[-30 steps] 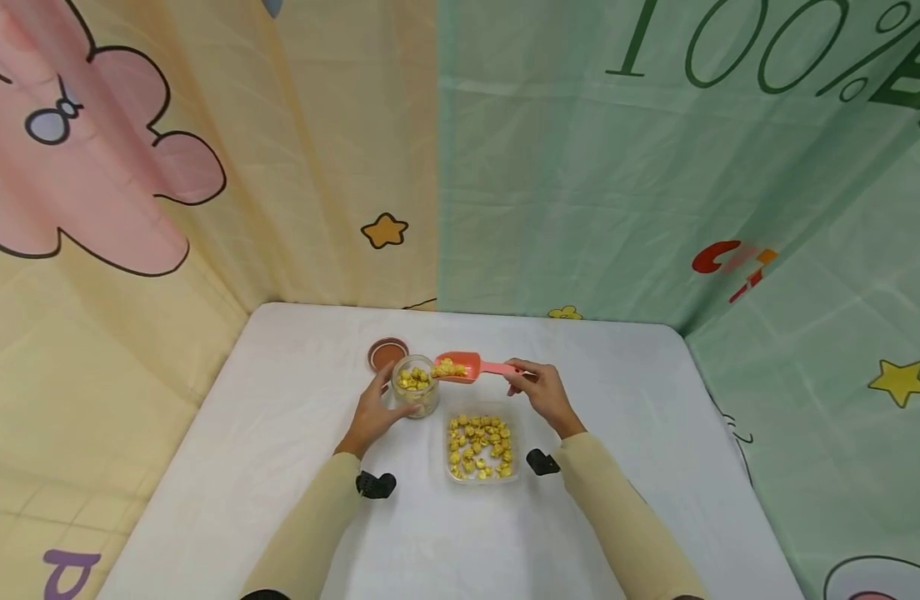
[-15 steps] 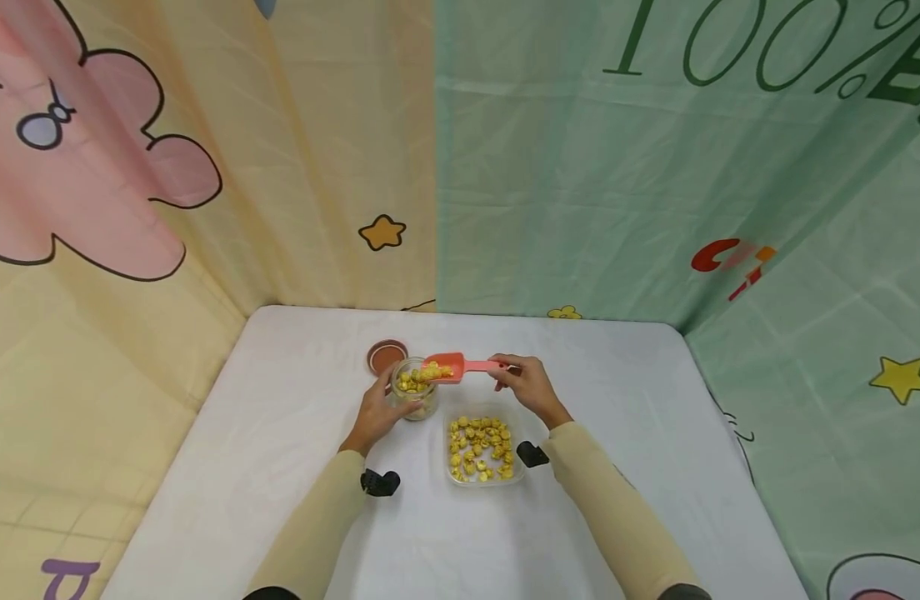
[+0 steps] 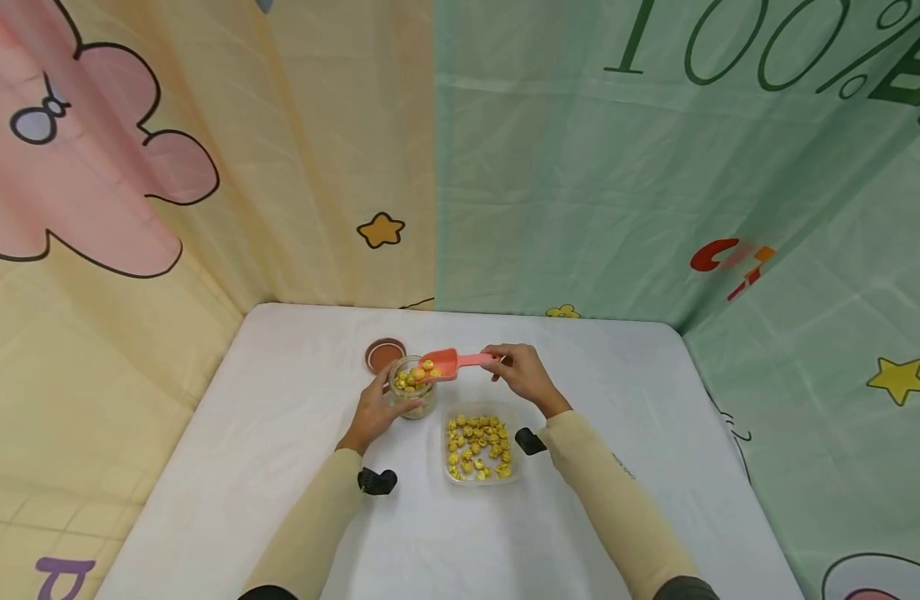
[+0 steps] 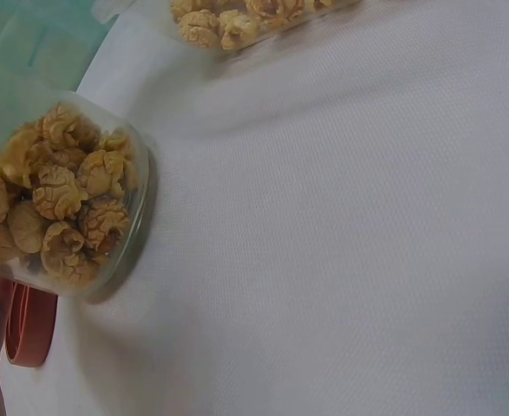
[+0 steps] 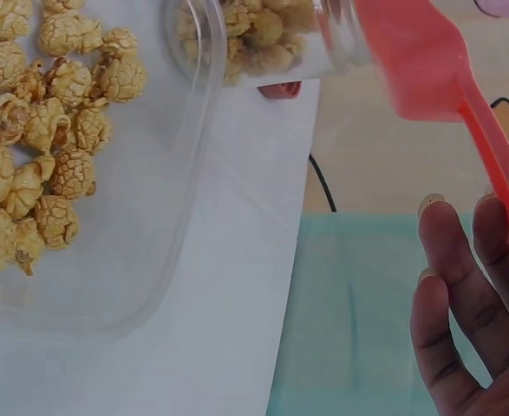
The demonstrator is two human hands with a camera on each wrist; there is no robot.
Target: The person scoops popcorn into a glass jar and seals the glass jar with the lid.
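Observation:
My left hand grips a clear glass jar around its side; the jar stands on the table, partly filled with yellow popcorn. In my right hand is a coral-red scoop, its handle pinched between thumb and fingers. The scoop's mouth tilts down over the jar's rim, with a few popcorn pieces at its front. Nearer the person, a clear plastic container holds a loose layer of popcorn. In the left wrist view only a bit of the left hand shows at the edge.
A reddish-brown jar lid lies on the table just behind the jar, to its left. White cloth covers the table. Printed curtains stand behind the table and along its sides.
The right hand has moved left with the scoop, bringing it over the jar's mouth and tipping it. Less popcorn is in the scoop now. The left hand stays at the jar.

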